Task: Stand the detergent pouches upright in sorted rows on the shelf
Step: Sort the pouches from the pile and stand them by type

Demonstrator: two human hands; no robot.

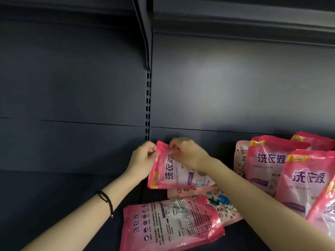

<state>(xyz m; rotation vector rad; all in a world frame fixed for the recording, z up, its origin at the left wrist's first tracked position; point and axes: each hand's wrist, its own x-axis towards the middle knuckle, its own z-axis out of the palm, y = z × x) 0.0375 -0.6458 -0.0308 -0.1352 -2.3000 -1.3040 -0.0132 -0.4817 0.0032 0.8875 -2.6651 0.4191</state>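
Note:
A pink detergent pouch (178, 173) is turned on its side above the dark shelf (72, 196), near the back panel. My left hand (143, 158) pinches its upper left edge and my right hand (186, 153) pinches its top edge. Below it another pink pouch (170, 225) lies flat with its printed back up. A pale floral pouch (221, 203) lies flat between them, partly covered. At the right several pink pouches (268, 165) stand upright in rows, with a pale floral pouch (240, 160) upright behind them.
The dark back panel (235, 87) rises behind the shelf, split by a slotted upright (148, 105). A shelf overhead (235, 19) closes the space above. My right forearm crosses in front of the upright pouches.

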